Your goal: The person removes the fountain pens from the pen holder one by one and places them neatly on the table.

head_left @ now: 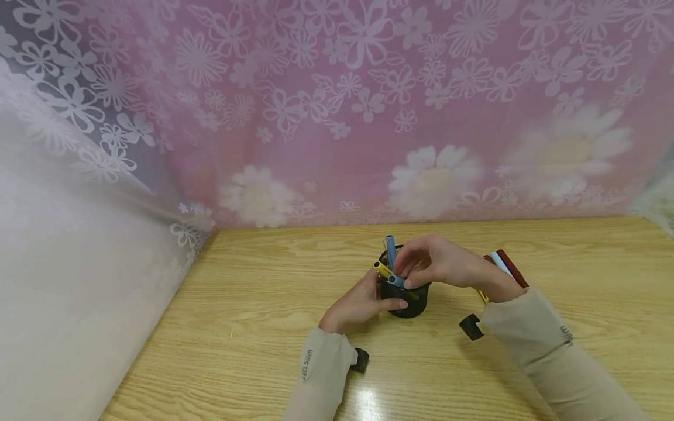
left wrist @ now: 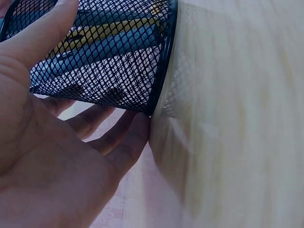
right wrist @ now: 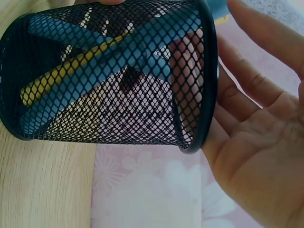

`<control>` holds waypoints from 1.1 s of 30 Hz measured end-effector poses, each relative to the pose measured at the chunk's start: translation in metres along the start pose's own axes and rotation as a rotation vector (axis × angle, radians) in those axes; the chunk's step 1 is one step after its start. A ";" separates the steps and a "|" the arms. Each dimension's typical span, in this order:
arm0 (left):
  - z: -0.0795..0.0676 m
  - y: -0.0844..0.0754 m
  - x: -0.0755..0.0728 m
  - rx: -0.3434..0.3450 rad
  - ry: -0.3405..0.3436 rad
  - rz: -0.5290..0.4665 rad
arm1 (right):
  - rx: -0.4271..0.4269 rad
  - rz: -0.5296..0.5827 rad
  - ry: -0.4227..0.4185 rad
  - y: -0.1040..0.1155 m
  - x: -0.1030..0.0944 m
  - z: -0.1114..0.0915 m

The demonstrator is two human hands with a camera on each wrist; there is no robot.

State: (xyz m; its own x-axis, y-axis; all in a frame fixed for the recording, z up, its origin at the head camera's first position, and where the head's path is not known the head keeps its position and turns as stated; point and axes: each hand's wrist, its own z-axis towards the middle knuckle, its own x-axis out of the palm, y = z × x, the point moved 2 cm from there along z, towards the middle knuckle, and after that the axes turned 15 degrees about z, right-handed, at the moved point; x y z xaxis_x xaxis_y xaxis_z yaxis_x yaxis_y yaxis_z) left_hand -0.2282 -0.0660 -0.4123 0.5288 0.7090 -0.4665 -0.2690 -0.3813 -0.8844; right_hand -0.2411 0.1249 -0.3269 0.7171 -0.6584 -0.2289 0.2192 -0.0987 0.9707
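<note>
A black mesh pen cup [head_left: 408, 304] stands upright on the wooden table, with yellow and blue marker pens leaning inside. My left hand [head_left: 355, 303] holds its side, thumb across the front and fingers round the back; in the left wrist view the little finger reaches the rim at the table. Over the mouth, my right hand [head_left: 439, 263] has its thumb at the end of a blue marker [head_left: 396, 281] and its other fingers curled inside the rim. Beside that marker, a yellow marker [head_left: 382, 269] and another blue one [head_left: 389, 248] stick out. The mesh partly hides the right fingertips [right wrist: 187, 71].
Right of the cup, beyond my right wrist, lie a dark red marker [head_left: 512, 268], a white marker [head_left: 501, 262] and a yellow marker [head_left: 482, 296], partly covered by the arm. A pink flowered curtain [head_left: 337, 146] hangs along the table's [head_left: 263, 292] back edge; whitish cloth [head_left: 79, 263] hangs left.
</note>
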 end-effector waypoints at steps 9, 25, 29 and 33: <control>0.000 -0.001 0.001 0.018 0.012 -0.022 | -0.006 -0.124 -0.013 0.001 0.008 0.001; 0.002 -0.002 0.001 0.038 0.018 0.011 | -0.016 -0.155 -0.129 0.011 -0.001 -0.008; 0.003 0.001 0.001 0.039 0.016 0.020 | -0.040 -0.142 -0.224 0.016 -0.009 -0.010; 0.003 0.002 0.000 0.035 0.013 0.024 | -0.079 -0.075 -0.314 0.020 -0.013 -0.012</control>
State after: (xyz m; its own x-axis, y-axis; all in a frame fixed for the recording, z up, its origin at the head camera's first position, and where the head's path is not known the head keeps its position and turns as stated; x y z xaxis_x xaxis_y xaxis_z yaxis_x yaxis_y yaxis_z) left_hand -0.2306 -0.0648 -0.4140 0.5322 0.6922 -0.4875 -0.3098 -0.3766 -0.8730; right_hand -0.2386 0.1405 -0.3057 0.4607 -0.8505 -0.2536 0.3230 -0.1055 0.9405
